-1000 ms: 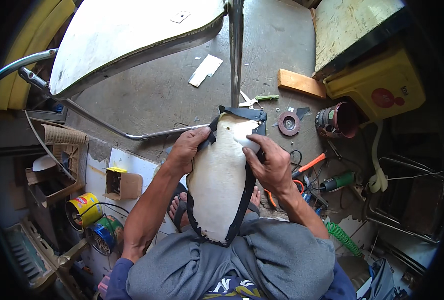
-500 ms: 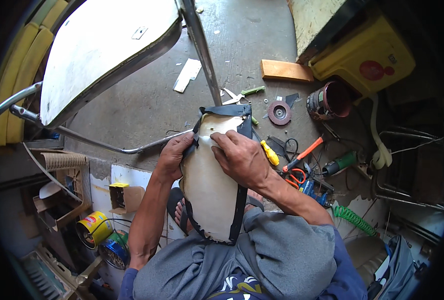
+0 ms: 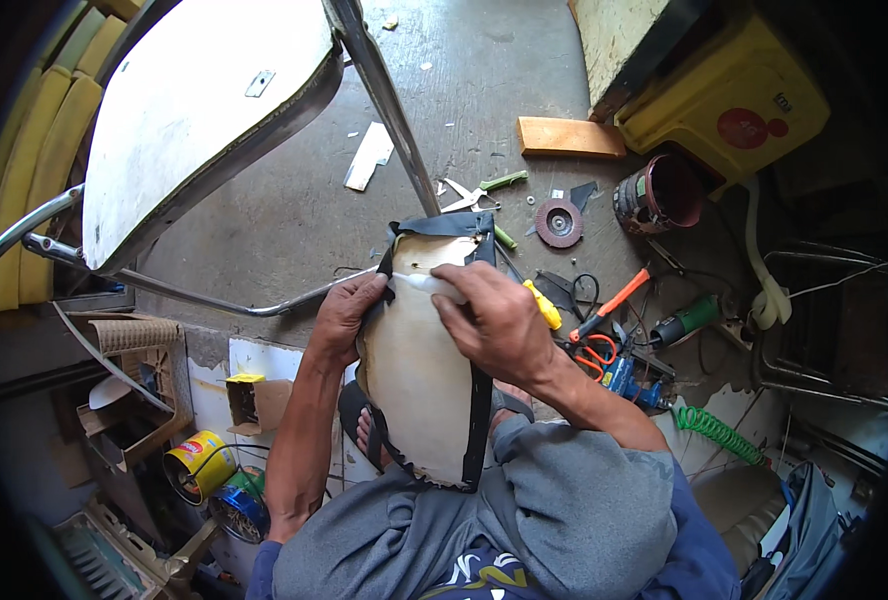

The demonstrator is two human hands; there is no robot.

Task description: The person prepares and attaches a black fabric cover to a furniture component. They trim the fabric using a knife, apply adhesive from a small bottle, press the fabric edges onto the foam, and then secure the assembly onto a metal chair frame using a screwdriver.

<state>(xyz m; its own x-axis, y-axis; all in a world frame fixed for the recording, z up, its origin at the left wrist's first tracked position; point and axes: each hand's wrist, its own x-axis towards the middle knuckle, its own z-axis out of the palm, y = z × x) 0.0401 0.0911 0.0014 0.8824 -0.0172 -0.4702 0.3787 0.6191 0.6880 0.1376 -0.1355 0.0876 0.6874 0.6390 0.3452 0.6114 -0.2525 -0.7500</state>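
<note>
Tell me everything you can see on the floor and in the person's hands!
Tan curved seat panel with black edging: one, on lap.
White metal-framed seat base: one, upper left.
Orange wooden block: one, top centre.
Maroon grinding disc: one, floor centre.
Green-handled scissors: one, beside the disc.
Yellow-handled screwdriver: one, by right hand.
Green coiled hose: one, right.
Yellow tin can: one, lower left.
Left hand: grips the panel's left edge.
Right hand: presses on the panel top.

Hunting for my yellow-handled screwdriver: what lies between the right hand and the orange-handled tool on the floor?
In the head view, a yellow-handled tool lies there, beside the right hand and left of the orange-handled tool, with black scraps between them.
</note>
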